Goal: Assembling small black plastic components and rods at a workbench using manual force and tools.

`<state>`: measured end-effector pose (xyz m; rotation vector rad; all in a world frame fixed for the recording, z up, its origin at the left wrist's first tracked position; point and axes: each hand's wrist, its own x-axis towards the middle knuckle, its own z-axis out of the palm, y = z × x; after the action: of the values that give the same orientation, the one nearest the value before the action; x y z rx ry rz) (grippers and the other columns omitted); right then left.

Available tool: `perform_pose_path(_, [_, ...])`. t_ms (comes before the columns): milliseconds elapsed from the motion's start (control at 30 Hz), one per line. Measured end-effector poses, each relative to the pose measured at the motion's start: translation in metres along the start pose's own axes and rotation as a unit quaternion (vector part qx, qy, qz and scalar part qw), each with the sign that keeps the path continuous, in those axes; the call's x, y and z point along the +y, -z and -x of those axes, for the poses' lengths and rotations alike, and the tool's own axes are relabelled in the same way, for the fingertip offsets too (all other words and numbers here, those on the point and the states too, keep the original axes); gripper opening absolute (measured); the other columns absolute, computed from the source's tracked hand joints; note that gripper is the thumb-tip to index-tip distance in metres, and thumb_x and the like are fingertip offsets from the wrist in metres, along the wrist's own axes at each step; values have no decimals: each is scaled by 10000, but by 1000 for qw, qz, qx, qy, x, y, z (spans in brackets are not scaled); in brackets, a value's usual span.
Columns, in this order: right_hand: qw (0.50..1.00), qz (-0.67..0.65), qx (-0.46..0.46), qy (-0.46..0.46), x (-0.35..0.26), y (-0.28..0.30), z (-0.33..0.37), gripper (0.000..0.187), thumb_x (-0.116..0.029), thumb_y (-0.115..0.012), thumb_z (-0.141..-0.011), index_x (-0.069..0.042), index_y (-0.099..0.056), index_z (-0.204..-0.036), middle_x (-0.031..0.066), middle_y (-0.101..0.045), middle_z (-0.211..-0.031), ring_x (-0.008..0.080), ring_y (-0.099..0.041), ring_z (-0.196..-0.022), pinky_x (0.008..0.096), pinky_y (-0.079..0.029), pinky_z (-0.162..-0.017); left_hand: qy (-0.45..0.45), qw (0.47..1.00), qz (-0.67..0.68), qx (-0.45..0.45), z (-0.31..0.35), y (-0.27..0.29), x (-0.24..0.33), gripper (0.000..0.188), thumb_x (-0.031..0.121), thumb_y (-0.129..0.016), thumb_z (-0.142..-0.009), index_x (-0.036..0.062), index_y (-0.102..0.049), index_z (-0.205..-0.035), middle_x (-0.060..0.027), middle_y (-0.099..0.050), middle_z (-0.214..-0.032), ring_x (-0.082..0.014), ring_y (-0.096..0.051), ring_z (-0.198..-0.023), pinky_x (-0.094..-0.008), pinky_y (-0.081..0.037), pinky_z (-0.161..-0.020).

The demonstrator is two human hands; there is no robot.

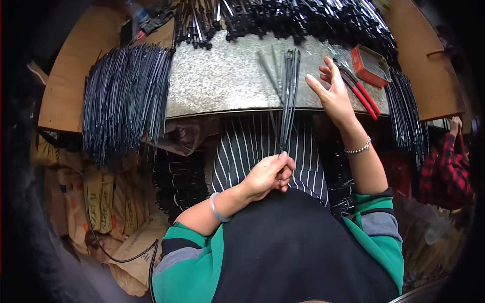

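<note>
My left hand [268, 175] is closed around the lower end of a bundle of thin dark metal rods [289, 101], much like umbrella ribs. The bundle stands up from my fist in front of my lap, and its far ends lie over the speckled tabletop [217, 76]. A couple of rods lean away to the left of the bundle, blurred. To the right of the rods, my right hand [333, 93] is raised over the table edge, fingers apart and holding nothing. Just beyond it lie red-handled pliers [361, 93], partly behind the hand.
A red open box [371, 70] sits behind the pliers. Thick piles of dark rods hang over the table edge at left [126, 98] and right [404, 111]. Black-ended metal shafts [283, 20] line the back. Sacks [111, 207] stand lower left; a person in a plaid sleeve [444, 171] is at right.
</note>
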<state>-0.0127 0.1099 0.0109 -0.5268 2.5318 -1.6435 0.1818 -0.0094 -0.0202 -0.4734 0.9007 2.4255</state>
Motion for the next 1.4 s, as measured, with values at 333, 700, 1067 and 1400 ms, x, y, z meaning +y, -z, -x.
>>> perform_pose_path(333, [998, -42, -25, 30, 5, 47, 54, 208, -178, -607, -867, 3, -573, -962, 0, -543, -737, 48, -483, -642, 196, -413, -590, -75, 967, -243, -18, 23, -28, 25, 395, 310, -325, -983, 23, -474, -758, -56, -515, -540, -102, -496, -429, -203, -416, -412])
perform_pose_path(700, [877, -427, -201, -89, -59, 26, 118, 282, -143, -403, -963, 49, -426, -1168, -14, -416, -601, 34, -336, -445, 177, -308, -401, -333, 752, -524, -223, -6, -37, -8, 332, 314, -524, -905, -7, -557, -828, -85, -611, -670, -141, -580, -537, -241, -457, -507])
perform_pose_path(1067, [881, -368, -296, -16, -60, 60, 135, 407, -160, -417, -955, 56, -350, -1294, -13, -428, -560, 23, -345, -447, 159, -295, -414, -628, 615, -464, 110, -22, -80, 171, 763, 10, -738, -689, 18, -315, -1325, -129, -526, -1131, -166, -535, -1000, -291, -438, -883])
perform_pose_path(1400, [871, -406, -274, -20, -59, 53, 134, 425, -169, -417, -958, 10, -317, -1330, 10, -437, -586, 26, -341, -442, 162, -284, -391, -615, 673, -405, 64, -25, -89, 179, 400, -5, -705, -703, -22, -541, -1068, -40, -582, -865, -86, -571, -763, -224, -487, -729])
